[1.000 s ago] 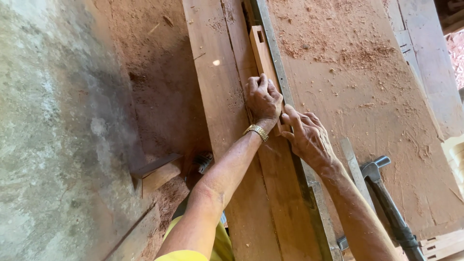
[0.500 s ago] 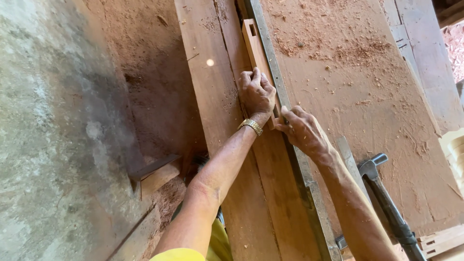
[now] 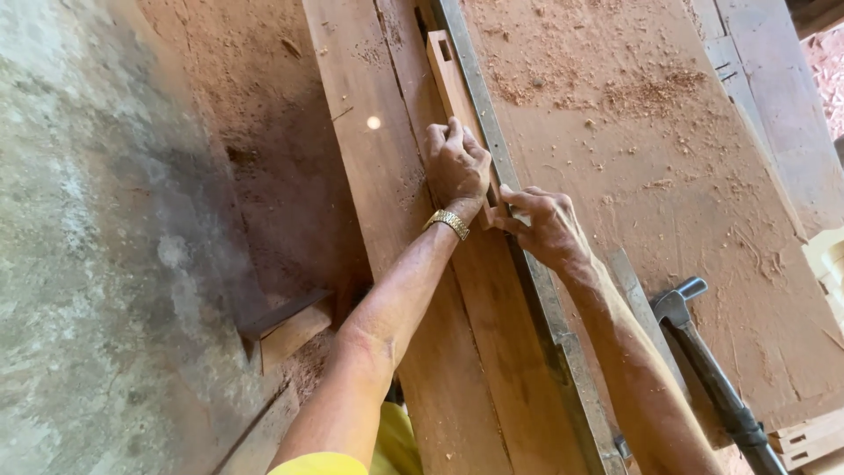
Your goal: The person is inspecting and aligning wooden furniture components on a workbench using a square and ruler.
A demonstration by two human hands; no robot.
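Wooden and reddish, a narrow slat (image 3: 450, 84) with a slot cut near its far end lay along a long plank (image 3: 378, 202), pressed beside a grey metal rail (image 3: 527, 273); the left hand (image 3: 457, 163) gripped it with fingers curled closed, the right hand (image 3: 545, 229) pinching its near end. The step looked like aligning the slat, calling for steady pressure. Nearby lay a hammer (image 3: 712, 378), a wooden block (image 3: 286, 330) and sawdust (image 3: 651, 88).
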